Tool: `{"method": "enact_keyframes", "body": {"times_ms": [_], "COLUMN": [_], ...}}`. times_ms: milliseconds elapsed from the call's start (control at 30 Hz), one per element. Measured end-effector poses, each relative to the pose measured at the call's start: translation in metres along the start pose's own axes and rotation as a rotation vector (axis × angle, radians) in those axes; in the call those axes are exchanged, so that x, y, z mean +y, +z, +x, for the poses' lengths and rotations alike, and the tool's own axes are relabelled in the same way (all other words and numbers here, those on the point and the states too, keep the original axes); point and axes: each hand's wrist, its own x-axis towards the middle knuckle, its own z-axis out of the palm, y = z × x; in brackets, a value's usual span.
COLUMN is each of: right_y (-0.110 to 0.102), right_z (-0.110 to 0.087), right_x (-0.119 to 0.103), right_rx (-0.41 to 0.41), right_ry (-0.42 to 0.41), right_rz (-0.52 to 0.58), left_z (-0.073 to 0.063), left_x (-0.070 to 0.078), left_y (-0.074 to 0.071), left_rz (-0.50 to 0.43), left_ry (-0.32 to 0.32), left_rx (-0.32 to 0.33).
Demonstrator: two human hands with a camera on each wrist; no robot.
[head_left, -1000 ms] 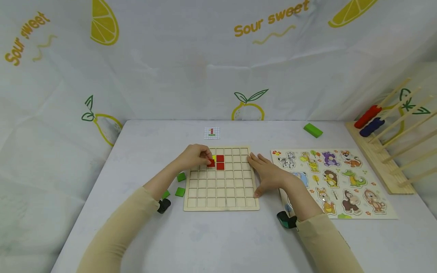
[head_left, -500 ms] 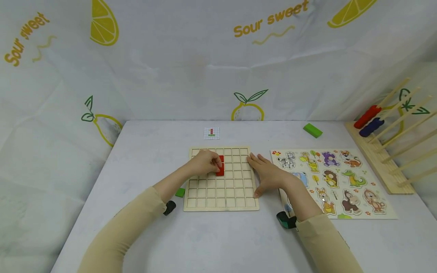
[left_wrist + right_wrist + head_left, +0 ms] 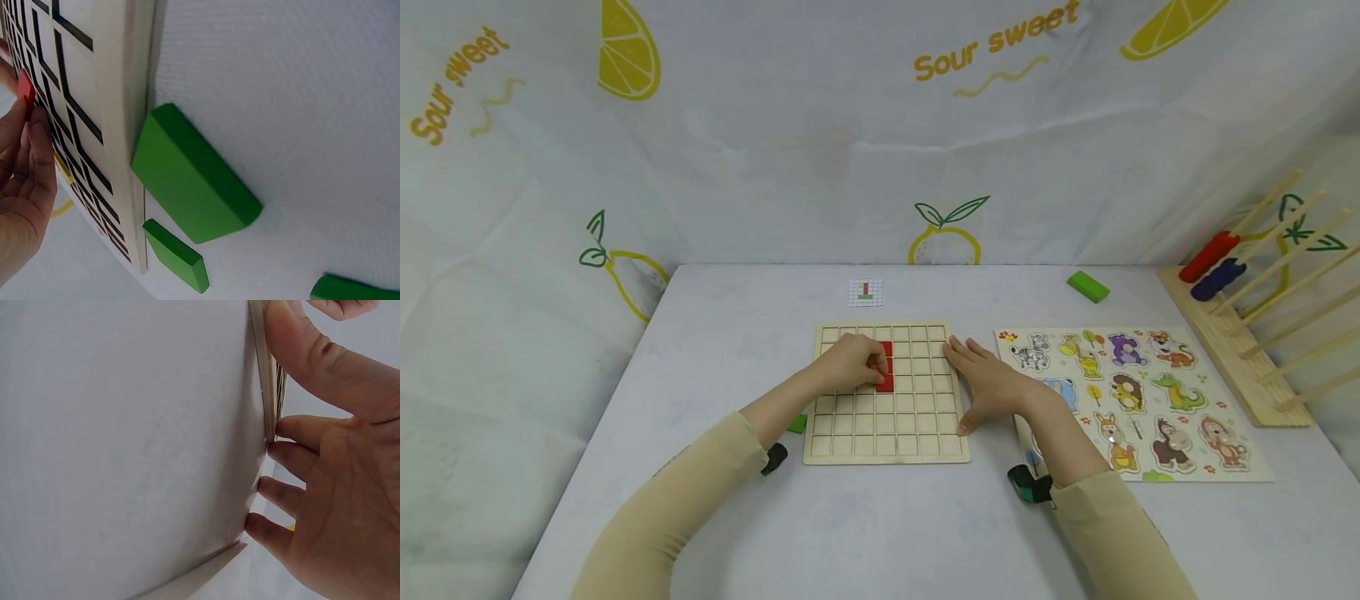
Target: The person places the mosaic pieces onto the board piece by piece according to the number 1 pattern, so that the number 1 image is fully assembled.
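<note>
A wooden grid board (image 3: 917, 425) lies mid-table. My left hand (image 3: 848, 363) reaches over it from the left and pinches a red square tile (image 3: 26, 92) between thumb and fingers, at the near end of a short column of red tiles (image 3: 887, 348). A yellow tile (image 3: 63, 167) on the board shows in the left wrist view; in the head view my left hand hides it. My right hand (image 3: 990, 386) lies spread along the board's right edge, fingertips and thumb touching it or close beside it. Green square tiles (image 3: 197, 178) lie left of the board.
Behind the board is a small printed pattern card (image 3: 865, 292). An animal puzzle board (image 3: 1131, 437) lies on the right, partly under the right forearm. Farther right stands a wooden peg rack (image 3: 1262, 375) with red and blue pieces. A green block (image 3: 1087, 287) lies at the back.
My left hand has carried the red tile rightward and toward me, from beside the yellow tile to the near end of the red column. The right hand has stayed still.
</note>
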Motion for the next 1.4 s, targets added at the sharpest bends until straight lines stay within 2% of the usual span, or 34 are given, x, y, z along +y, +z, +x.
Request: {"method": "enact_keyframes", "body": {"times_ms": [567,900,1233,1400], "right_y": [0.000,0.001,0.001,0.001], "right_z": [0.001,0.002,0.002,0.002], "right_x": [0.000,0.002,0.001,0.001], "right_rx": [0.005,0.002,0.003,0.004], "right_ry": [0.005,0.005,0.006,0.001], "right_rz": [-0.005,-0.001,-0.004,0.001], "left_z": [0.000,0.000,-0.006,-0.008], "left_x": [-0.001,-0.002,-0.002,-0.009], "left_y": [0.003,0.003,-0.009,-0.018], "left_rz": [0.055,0.051,0.004,-0.025], "left_ry": [0.020,0.023,0.025,0.050], "left_rx": [0.041,0.053,0.039,0.045]}}
